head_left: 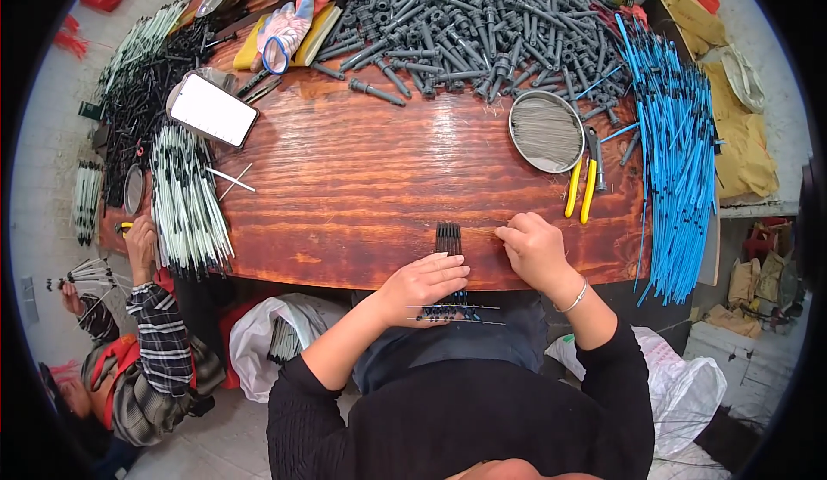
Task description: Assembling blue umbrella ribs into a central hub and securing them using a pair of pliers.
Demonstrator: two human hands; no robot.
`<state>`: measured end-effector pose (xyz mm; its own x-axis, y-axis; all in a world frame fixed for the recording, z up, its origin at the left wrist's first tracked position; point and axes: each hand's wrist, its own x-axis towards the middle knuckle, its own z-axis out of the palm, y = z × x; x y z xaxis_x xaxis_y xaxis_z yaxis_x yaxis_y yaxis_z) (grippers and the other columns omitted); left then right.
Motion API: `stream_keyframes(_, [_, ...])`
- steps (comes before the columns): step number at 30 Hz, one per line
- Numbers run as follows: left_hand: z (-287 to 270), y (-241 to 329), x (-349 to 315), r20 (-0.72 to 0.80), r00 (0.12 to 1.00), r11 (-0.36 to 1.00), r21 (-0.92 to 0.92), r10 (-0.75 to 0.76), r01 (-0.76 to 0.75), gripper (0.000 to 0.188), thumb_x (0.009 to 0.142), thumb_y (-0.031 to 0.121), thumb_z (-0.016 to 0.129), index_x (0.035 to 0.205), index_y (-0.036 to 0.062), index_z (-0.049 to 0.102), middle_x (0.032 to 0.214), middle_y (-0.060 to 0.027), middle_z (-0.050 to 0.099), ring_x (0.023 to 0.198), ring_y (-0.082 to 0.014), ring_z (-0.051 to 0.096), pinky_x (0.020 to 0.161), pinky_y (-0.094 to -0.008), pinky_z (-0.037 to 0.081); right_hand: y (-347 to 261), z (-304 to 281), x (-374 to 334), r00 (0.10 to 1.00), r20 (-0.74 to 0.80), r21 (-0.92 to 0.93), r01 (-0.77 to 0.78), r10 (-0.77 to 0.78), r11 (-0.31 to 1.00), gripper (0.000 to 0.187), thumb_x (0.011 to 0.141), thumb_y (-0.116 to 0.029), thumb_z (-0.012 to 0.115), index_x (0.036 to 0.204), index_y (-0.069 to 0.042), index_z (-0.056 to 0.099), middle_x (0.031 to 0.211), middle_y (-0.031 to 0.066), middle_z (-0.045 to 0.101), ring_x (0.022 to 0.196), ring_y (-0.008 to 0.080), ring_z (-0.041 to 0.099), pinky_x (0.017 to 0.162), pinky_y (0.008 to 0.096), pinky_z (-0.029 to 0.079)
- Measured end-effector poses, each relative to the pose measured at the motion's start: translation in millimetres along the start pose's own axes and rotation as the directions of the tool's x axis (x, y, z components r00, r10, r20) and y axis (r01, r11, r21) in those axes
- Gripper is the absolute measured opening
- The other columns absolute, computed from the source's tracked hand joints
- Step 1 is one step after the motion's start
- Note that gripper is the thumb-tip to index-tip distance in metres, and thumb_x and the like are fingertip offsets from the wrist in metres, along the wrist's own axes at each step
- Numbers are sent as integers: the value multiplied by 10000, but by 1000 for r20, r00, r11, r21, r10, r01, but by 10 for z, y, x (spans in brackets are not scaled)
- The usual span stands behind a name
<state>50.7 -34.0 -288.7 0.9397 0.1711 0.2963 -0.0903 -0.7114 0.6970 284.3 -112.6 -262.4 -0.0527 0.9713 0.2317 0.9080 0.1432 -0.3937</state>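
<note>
My left hand (422, 286) lies over a flat row of slim black plastic rods (448, 237) at the table's front edge, with fingers closed on them. The rod tops stick out beyond my fingertips. Below this hand, thin metal wires (482, 322) run crosswise at the rods' lower ends, over my lap. My right hand (538, 247) is raised just right of the rods, thumb and forefinger pinched on a thin wire (477, 229) that points left toward the rod tops. Farther right stands a round metal tin (512, 140) filled with fine straight wires.
Yellow-handled pliers (581, 189) lie beside the tin. A heap of grey plastic bolt-like parts (482, 24) covers the far side. Blue rods (676, 161) pile at right, white rods (185, 196) at left, near a phone (213, 111). A co-worker's hand (140, 243) rests at the left edge.
</note>
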Motion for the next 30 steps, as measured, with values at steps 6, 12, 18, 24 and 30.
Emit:
stream_keyframes(6, [-2, -9, -6, 61, 998, 1000, 2, -7, 7, 580, 667, 262, 731, 1167, 29, 549, 1272, -129, 514, 1236, -294, 441, 1044, -440, 338, -3, 33, -16, 1000, -24, -82, -17, 15, 997, 144, 650, -33, 638, 785, -81, 657, 715, 43, 556, 678, 224, 562, 568, 336, 473])
stream_keyframes(12, [-2, -12, 4, 74, 997, 999, -15, -29, 30, 609, 655, 244, 723, 1195, 37, 532, 1297, -123, 494, 1253, -294, 420, 1055, -442, 325, -6, 79, 26, 999, -36, -89, 33, -36, 995, 105, 660, -85, 587, 751, -82, 638, 684, 41, 501, 660, 211, 546, 541, 333, 461])
stream_keyframes(18, [4, -20, -7, 111, 993, 999, -4, -35, 35, 616, 670, 248, 717, 1215, 42, 515, 1319, -125, 472, 1268, -292, 401, 1059, -446, 315, -40, 110, 101, 997, -15, -142, 75, -78, 987, 60, 653, -81, 576, 710, -73, 594, 693, 54, 496, 682, 220, 543, 560, 338, 461])
stream_keyframes(24, [26, -17, -13, 92, 995, 999, -11, -37, 38, 618, 674, 251, 719, 1215, 38, 511, 1318, -131, 468, 1276, -294, 389, 1058, -450, 313, -89, 151, 78, 999, 39, -123, 38, -33, 992, 40, 648, -89, 573, 681, -68, 566, 702, 61, 497, 692, 228, 535, 580, 341, 460])
stream_keyframes(30, [-41, 5, 35, 80, 996, 1000, 13, -27, 26, 487, 764, 299, 671, 1151, 26, 558, 1246, -125, 530, 1237, -295, 440, 1021, -444, 355, 20, 140, 271, 975, 64, -144, 218, -211, 965, 42, 652, -103, 565, 674, -71, 549, 719, 61, 503, 700, 222, 541, 575, 325, 470])
